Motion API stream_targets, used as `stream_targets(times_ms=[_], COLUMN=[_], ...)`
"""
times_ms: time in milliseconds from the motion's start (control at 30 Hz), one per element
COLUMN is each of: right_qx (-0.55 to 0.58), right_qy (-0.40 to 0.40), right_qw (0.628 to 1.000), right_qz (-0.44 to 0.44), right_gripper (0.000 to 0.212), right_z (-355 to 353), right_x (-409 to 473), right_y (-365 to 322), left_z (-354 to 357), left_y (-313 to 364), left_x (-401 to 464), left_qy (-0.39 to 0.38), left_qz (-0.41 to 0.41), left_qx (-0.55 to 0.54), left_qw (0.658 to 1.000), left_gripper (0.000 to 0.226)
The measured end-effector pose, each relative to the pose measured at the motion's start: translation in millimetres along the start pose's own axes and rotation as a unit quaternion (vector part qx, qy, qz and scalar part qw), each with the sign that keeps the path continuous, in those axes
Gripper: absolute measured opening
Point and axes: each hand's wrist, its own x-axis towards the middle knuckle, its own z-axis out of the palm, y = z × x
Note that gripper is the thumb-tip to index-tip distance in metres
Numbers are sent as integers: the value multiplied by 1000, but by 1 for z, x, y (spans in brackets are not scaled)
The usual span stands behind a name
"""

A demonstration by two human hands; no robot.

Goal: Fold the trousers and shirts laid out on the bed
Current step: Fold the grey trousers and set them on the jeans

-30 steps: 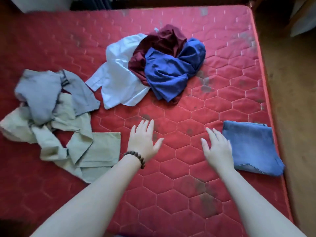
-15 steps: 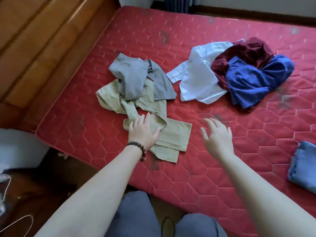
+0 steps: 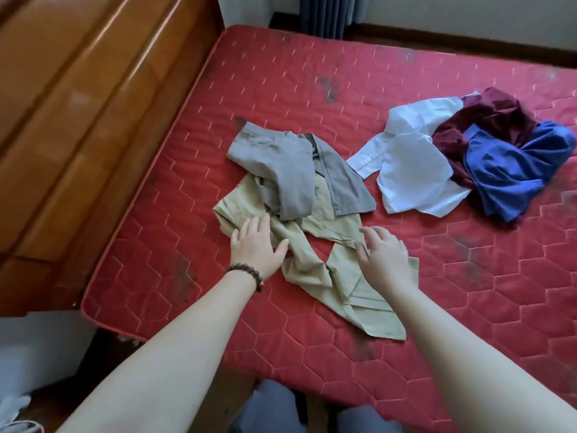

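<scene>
Crumpled khaki trousers (image 3: pixel 312 260) lie near the front edge of the red mattress (image 3: pixel 281 89), with grey trousers (image 3: pixel 287 170) heaped on their far end. My left hand (image 3: pixel 254 248), a bead bracelet on its wrist, hovers over the khaki cloth's left side with fingers straight. My right hand (image 3: pixel 384 257) is over the khaki trousers' right leg, fingers relaxed and spread. Neither hand grips anything. To the right lie a white shirt (image 3: pixel 412 170), a maroon shirt (image 3: pixel 487 120) and a blue shirt (image 3: pixel 512 164) in one pile.
A wooden headboard (image 3: pixel 78 120) runs along the mattress's left side. Dark curtains (image 3: pixel 324 14) and a wall stand beyond the far edge. My knees (image 3: pixel 274 410) are at the near edge. White objects (image 3: pixel 18 370) sit on the floor at lower left.
The view has swung left from the folded denim piece, which is now out of sight. Both hands moved left and forward over the khaki trousers.
</scene>
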Motion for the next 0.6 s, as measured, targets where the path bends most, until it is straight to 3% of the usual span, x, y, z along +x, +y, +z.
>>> stream_targets(times_ms=[233, 433, 500, 600], right_qx=[-11, 148, 273, 450], right_qy=[-43, -89, -100, -105], right_qw=[997, 984, 948, 856], right_qz=[-57, 46, 128, 233], right_gripper=[41, 66, 71, 70], right_z=[46, 153, 188, 223], right_x=[102, 218, 254, 299], right_y=[-28, -32, -37, -46], left_z=[35, 128, 157, 187], left_y=[-27, -51, -54, -59], left_x=[97, 199, 225, 252], left_qy=[0, -28, -23, 4], left_qz=[-14, -74, -79, -61], left_qx=[-3, -11, -16, -33], left_qw=[1000, 997, 997, 998], left_gripper=[78, 95, 100, 105])
